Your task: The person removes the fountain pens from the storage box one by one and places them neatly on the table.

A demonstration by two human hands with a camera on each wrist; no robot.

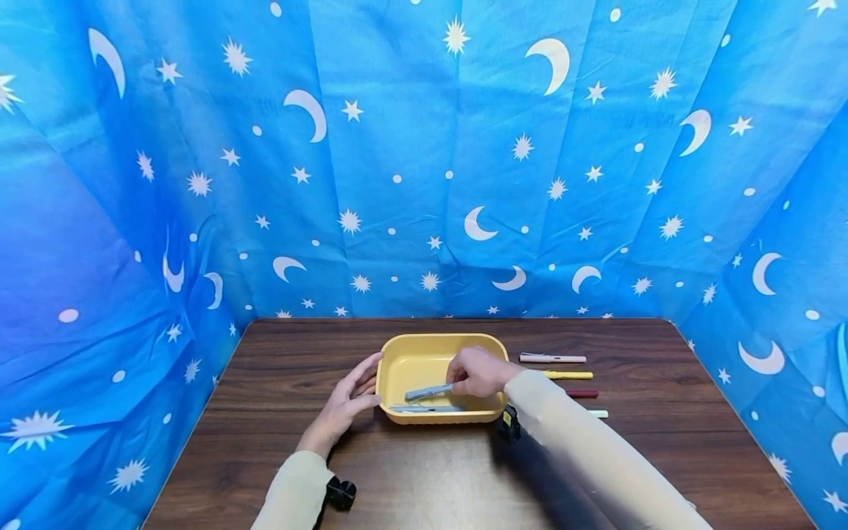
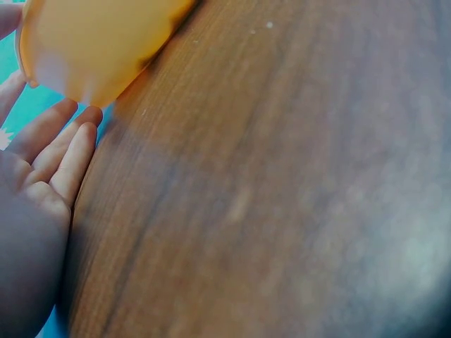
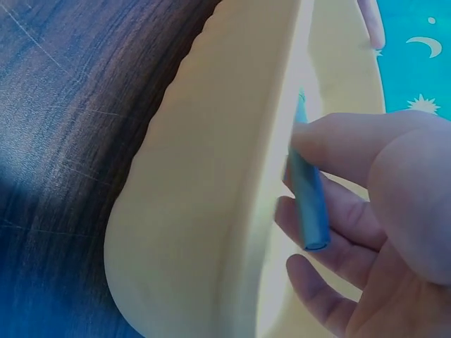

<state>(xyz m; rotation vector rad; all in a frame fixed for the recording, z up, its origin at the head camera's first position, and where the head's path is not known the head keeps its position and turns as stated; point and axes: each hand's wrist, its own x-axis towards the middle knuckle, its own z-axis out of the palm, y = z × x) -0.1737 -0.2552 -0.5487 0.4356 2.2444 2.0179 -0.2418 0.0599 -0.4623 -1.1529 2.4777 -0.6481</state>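
Note:
A yellow plastic bin (image 1: 442, 418) stands on the table. My right hand (image 1: 478, 372) reaches into it and pinches a light-blue pen (image 1: 427, 392) between thumb and fingers; the pen's end (image 3: 313, 236) sticks out below the thumb in the right wrist view. Another light-blue pen (image 1: 424, 408) lies in the bin along the near wall. At the bin's left end, my left hand (image 1: 342, 406) touches the outside and rim, its fingers (image 2: 74, 158) extended rather than curled round it.
Right of the bin lie a pale pink pen (image 1: 553, 358), a yellow pen (image 1: 573, 375), a dark red pen (image 1: 583, 394) and a pale green pen (image 1: 599, 414), some partly behind my right sleeve. A blue star-and-moon curtain (image 1: 424, 147) surrounds the wooden table (image 1: 411, 478).

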